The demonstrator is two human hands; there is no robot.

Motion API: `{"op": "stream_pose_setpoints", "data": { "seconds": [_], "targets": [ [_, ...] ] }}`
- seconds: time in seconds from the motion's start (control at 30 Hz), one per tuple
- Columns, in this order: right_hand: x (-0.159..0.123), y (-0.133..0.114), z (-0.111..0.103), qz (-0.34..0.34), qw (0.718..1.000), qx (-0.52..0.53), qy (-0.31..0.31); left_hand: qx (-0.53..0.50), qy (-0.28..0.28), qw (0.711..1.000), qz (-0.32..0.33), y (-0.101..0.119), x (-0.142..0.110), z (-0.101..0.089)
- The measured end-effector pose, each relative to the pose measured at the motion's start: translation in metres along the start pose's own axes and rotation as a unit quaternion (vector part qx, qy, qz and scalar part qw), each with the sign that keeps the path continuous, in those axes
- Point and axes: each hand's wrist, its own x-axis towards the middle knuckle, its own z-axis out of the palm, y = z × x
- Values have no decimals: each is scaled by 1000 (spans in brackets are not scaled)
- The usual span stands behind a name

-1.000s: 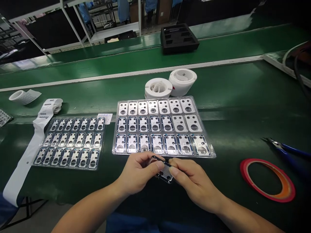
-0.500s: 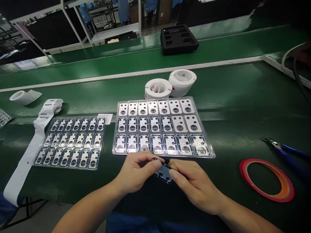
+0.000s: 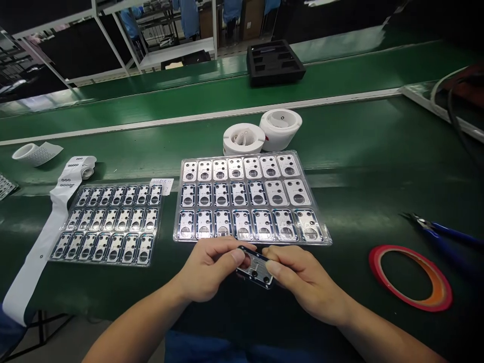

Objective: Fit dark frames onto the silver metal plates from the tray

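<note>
Between my two hands is a small rectangular metal plate (image 3: pixel 257 269) with a dark blue edge, round holes and black round spots. My left hand (image 3: pixel 212 264) pinches its left end between thumb and fingers. The right end is gripped by my right hand (image 3: pixel 304 282), its thumb lying on the upper face. Just beyond my fingers lies a clear plastic tray (image 3: pixel 327 241) with rows of similar plates, some blue-edged and some plain silver. Farther left is a smaller clear tray (image 3: pixel 149 261) of blue-edged plates.
Two white label rolls (image 3: pixel 244 138) stand behind the larger tray. A white label strip (image 3: pixel 36 257) trails off the left edge. At right lie a red tape roll (image 3: pixel 410 300) and blue-handled pliers (image 3: pixel 440 232). A black foam tray (image 3: pixel 275 63) sits at the back.
The plate has tilted in my hands, so its silver face and a large round hole now show more. Both hands stay on it with little movement.
</note>
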Motion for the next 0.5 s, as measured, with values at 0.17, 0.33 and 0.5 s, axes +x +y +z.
{"op": "stream_pose_setpoints", "data": {
  "seconds": [0.17, 0.33, 0.5],
  "targets": [
    [0, -4, 0, -17, 1000, -17, -4, 28, 17, 999, -10, -2, 1, 2],
    [0, -7, 4, -42, 997, -61, 0, 58, 50, 997, -21, -5, 2, 3],
    [-1, -6, 8, -39, 997, -59, -6, 57, 73, 995, -24, -7, 2, 5]
  ]
}}
